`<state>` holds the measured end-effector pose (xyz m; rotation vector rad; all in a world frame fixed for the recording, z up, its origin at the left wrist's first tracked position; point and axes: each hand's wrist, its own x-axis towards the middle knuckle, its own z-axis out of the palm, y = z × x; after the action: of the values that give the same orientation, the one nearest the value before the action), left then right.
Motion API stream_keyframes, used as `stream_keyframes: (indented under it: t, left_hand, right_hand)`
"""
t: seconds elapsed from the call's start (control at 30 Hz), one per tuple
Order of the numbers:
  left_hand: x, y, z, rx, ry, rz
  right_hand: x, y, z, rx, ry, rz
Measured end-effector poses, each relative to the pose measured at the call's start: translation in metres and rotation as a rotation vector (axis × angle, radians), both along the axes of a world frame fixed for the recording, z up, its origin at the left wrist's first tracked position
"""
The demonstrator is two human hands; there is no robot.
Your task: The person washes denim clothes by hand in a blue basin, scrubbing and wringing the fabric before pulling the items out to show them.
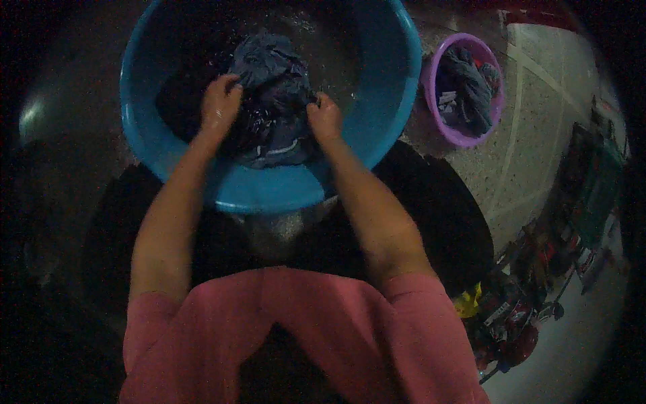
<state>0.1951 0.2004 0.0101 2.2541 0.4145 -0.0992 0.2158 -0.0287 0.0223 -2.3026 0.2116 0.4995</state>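
Both my hands are inside a large blue plastic basin (272, 189) that holds dark water. A wet grey-blue garment (267, 55) lies bunched in the water between them, with a pale stripe showing on its near part. My left hand (220, 103) grips the garment's left edge between thumb and fingers. On the opposite side, my right hand (324, 116) pinches the right edge, its fingers curled in. The lower folds of cloth rest toward the near wall of the basin. Dim light hides what else is under the water.
A smaller purple tub (460, 139) with twisted grey clothing (472, 86) in it stands on the tiled floor (530, 106) to the right. Farther down the right side is a cluttered heap of objects (520, 323), with a yellow piece (469, 302) at its edge.
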Motion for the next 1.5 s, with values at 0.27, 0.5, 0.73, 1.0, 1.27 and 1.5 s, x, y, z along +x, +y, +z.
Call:
stream_keyframes:
  t: [0.27, 0.5, 0.73, 1.0, 1.27, 1.5]
  left_hand:
    - [-0.102, -0.079, 0.066, -0.100, 0.153, -0.162]
    - [-0.093, -0.054, 0.158, -0.163, -0.332, -0.053]
    - [-0.011, 0.018, 0.279, 0.482, -0.932, 0.012]
    - [0.041, 0.063, 0.324, 0.164, -0.816, -0.380]
    - [-0.034, 0.034, 0.150, 0.728, 0.037, -0.829]
    - [-0.111, 0.030, 0.087, 0.859, 0.163, -0.879]
  right_hand:
    - [0.012, 0.022, 0.140, 0.458, -0.072, 0.064]
    - [0.009, 0.040, 0.281, 0.390, -0.362, 0.291]
    - [0.090, 0.015, 0.344, -0.028, -0.808, 0.459]
    - [0.142, 0.009, 0.348, -0.197, -0.872, 0.309]
    - [0.008, 0.015, 0.140, -0.384, -0.073, 0.466]
    - [-0.129, 0.014, 0.074, -0.100, -0.189, 0.482]
